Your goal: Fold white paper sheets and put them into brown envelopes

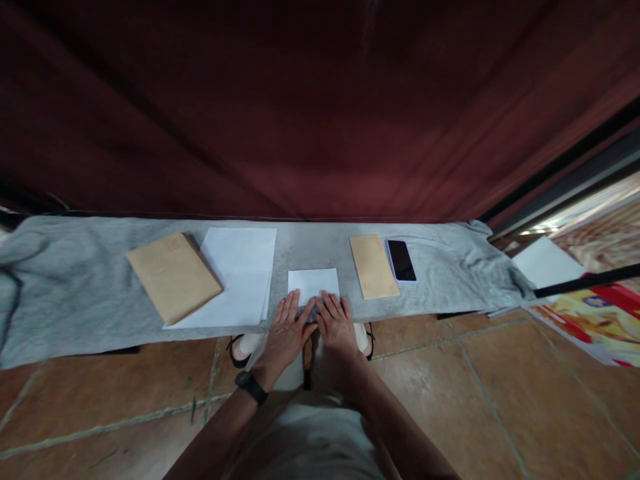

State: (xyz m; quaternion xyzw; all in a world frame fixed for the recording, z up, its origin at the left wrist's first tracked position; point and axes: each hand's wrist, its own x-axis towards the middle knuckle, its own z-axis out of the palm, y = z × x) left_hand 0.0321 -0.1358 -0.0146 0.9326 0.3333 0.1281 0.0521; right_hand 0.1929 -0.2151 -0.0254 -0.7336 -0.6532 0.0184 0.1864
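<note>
Two hands, one paper, what do we log for grip?

– Left hand (284, 335) and right hand (338, 329) both lie palm down, fingers stretched forward, thumbs angled in toward each other, over the near part of the small white paper (314, 281). No pinch we can see; we can't tell whether any fingertip hooks under the near edge, or how hard they press

– Where's the paper, for the location field?

– Near edge of the grey cloth (313, 247), between the white sheets (243, 267) on the left and the single brown envelope (374, 267) on the right. Smaller than those sheets; we'd guess folded, but the layers don't show

– Step in hand? We read it as pressing the paper flat

– Same. To do it well, we'd line up the edges first, steady one side, then run the fingers outward from the middle with even pressure. Cloth is probably soft, so a firm pass seems worth it

– What could spoil it?

– Uneven push, we think: paper skews or wrinkles

– Rest, quickly?

– Brown envelope stack (173, 277) partly on the sheets, phone (401, 260) just beside the single envelope, black wristband (251, 387) on the left arm
</note>
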